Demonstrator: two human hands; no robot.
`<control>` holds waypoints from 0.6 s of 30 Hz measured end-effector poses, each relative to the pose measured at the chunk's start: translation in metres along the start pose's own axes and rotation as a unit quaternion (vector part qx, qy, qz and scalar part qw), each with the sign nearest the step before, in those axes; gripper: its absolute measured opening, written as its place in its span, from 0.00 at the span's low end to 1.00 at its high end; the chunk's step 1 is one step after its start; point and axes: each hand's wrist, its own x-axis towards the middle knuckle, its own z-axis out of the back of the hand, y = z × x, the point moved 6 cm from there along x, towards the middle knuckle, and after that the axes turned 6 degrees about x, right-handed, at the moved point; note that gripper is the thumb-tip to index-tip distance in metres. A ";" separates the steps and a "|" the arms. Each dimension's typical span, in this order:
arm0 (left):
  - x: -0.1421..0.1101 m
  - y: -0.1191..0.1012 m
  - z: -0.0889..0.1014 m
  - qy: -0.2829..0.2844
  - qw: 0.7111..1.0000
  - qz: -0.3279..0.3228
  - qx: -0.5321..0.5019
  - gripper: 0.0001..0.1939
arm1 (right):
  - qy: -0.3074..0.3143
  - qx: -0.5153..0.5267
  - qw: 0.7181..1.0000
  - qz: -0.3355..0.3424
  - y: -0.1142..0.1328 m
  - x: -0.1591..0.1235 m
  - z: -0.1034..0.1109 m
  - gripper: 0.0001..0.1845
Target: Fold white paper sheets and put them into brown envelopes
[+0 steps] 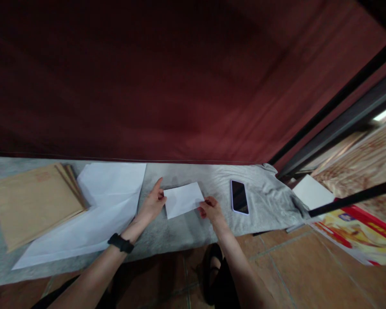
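Observation:
A small white rectangle of folded paper [183, 200] is held between my two hands, just above the grey cloth [183, 231]. My left hand [155, 199] grips its left edge between thumb and fingers, with the index finger stretched out away from me. At the lower right corner, my right hand [210, 209] pinches the paper between thumb and fingers. Large white paper sheets [116, 184] with a crease lie to the left, partly under a stack of brown paper envelopes [35, 201]. To the right of my right hand lies a phone [239, 197] with a dark screen and a pale purple edge.
A dark red fabric panel [180, 107] rises behind the cloth-covered surface. Black metal bars [334, 98] slant along the right side. A white box [313, 192] and a red and yellow printed box [360, 231] stand at the right, above the tiled floor [296, 266].

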 end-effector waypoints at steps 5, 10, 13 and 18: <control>-0.006 -0.014 -0.003 -0.021 0.986 -0.039 0.159 0.37 | 0.029 -0.074 0.997 -0.019 -0.012 -0.003 -0.005 0.07; -0.030 -0.038 -0.028 -0.040 0.933 -0.176 0.312 0.26 | 0.047 -0.133 0.990 -0.026 -0.015 -0.006 -0.005 0.07; -0.046 -0.040 -0.054 0.026 0.906 -0.226 0.356 0.26 | 0.044 -0.177 0.983 -0.006 -0.011 -0.005 0.000 0.08; -0.065 -0.036 -0.069 0.056 0.886 -0.231 0.399 0.28 | 0.040 -0.259 0.965 0.018 -0.005 -0.002 0.006 0.12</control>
